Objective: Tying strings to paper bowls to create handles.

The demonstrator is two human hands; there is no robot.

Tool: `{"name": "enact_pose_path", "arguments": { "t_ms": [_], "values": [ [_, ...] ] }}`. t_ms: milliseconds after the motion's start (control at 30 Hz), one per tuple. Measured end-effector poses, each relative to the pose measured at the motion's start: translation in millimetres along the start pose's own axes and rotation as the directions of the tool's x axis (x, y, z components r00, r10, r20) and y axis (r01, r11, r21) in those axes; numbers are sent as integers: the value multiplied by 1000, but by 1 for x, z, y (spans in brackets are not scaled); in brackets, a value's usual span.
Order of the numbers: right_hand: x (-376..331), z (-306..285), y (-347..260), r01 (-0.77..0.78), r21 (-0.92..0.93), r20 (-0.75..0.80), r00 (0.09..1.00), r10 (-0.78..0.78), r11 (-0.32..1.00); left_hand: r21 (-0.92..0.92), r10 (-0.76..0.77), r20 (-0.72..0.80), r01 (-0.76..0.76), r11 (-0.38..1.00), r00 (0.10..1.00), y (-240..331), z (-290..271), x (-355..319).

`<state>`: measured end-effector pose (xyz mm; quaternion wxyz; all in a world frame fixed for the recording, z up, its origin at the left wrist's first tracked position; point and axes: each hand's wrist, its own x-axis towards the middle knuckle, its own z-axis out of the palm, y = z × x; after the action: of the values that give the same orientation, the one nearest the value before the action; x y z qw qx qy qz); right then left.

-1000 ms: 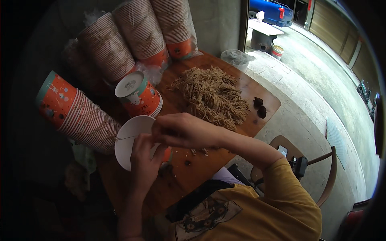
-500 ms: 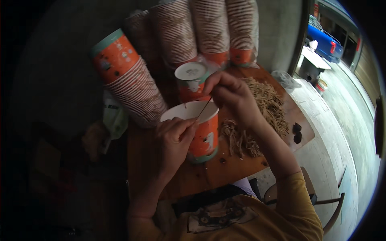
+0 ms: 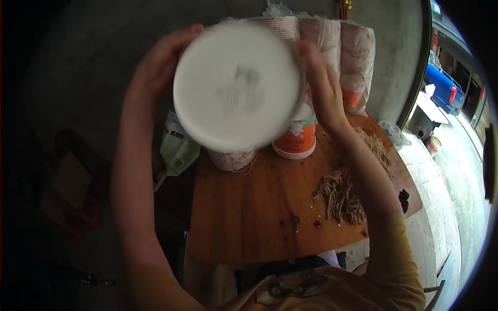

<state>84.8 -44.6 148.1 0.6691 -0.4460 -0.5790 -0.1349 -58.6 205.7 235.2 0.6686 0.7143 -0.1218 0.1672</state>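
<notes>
A large paper bucket (image 3: 236, 88) is raised between my hands, its round white base facing me. My left hand (image 3: 168, 54) grips its left side and my right hand (image 3: 322, 85) its right side, fingers partly hidden behind it. Directly below shows the lower end of a stack of paper buckets (image 3: 231, 159), with a thin strand hanging at its edge. Whether the raised bucket touches that stack is hidden. An orange paper bucket (image 3: 295, 142) stands upside down on the table, just right of the raised one.
Tall plastic-wrapped stacks of buckets (image 3: 358, 62) stand along the back of the wooden table (image 3: 259, 217). Tan twisted cords (image 3: 342, 199) lie in heaps at right, near a small black object (image 3: 403, 199). A pale green bag (image 3: 177, 147) is left of the table.
Both hands have left the thin strand over the open bucket and now hold a bucket, base toward me, up at the left stack. The view has shifted left.
</notes>
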Motion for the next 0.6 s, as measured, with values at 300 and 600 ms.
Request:
{"name": "enact_pose_path", "arguments": {
  "t_ms": [300,600],
  "values": [
    [156,37,98,-265,169,94,963,252,949,716,692,-116,-423,555,713,-17,-4,10],
    [83,35,119,-389,-153,192,890,413,909,788,634,-328,-167,593,700,-35,-54,22]
  ]
}}
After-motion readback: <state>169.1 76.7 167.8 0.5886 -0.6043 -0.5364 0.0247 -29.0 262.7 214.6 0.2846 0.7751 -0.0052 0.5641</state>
